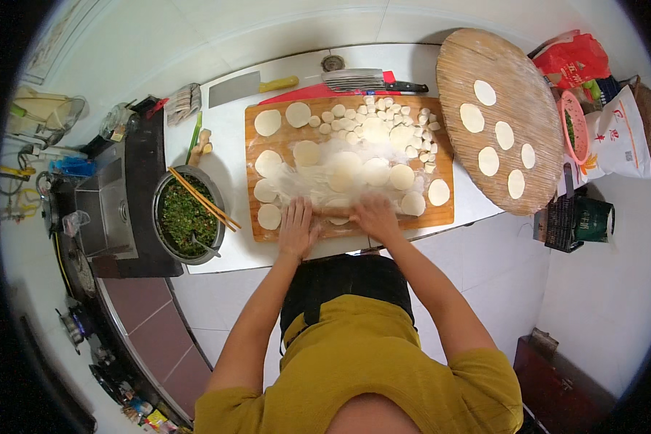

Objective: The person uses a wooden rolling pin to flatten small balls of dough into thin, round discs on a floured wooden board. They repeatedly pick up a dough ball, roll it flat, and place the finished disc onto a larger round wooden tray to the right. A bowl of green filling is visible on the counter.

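We take the wooden board (441, 215) as our landmark. At its near edge, a little left of its middle, lies the rolling pin (331, 212), with a pale strip of dough (338, 221) showing just beneath it. Our left hand (298, 226) lies flat over the pin's left end, fingers stretched forward; our right hand (375, 215) covers the other end, and we cannot tell whether its fingers wrap round the wood or only rest on it.

To roll well, we would press evenly through both palms, use short strokes, and turn the dough between passes so it thins into a round like the finished rounds (269, 163) along the board's left side. The loose flour (304, 181) across the board's middle should help against sticking; we would roll clear of the small dough pieces (351, 113) near its far edge.

Our hands hide both pin ends, and the pin covers most of the dough, so its outline and thickness are hard to judge. Right-hand fingertips are blurred.
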Tool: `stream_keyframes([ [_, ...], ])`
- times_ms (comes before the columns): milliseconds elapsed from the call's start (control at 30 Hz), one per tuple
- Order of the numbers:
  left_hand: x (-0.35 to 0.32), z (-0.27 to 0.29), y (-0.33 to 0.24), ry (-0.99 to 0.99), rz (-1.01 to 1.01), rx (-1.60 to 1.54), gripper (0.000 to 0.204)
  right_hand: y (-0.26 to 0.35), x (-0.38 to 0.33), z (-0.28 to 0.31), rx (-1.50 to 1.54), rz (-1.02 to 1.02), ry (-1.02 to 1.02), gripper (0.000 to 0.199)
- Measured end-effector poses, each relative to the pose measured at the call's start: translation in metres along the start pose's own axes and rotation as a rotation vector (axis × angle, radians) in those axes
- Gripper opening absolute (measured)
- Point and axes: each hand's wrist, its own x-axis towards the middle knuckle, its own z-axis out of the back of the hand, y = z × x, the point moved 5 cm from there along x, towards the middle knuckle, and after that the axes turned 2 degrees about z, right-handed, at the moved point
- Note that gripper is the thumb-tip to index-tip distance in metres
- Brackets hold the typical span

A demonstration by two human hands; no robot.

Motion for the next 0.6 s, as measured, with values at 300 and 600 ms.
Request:
stream_keyframes([
  [300,-0.026,0.003,0.000,0.090,-0.068,-0.023,0.077,0.021,-0.040,0.000,-0.031,-0.187,0.004,0.071],
  [600,0.021,0.016,0.009,-0.005,-0.030,0.038,0.074,0.010,0.009,0.016,-0.075,-0.263,-0.064,0.074],
])
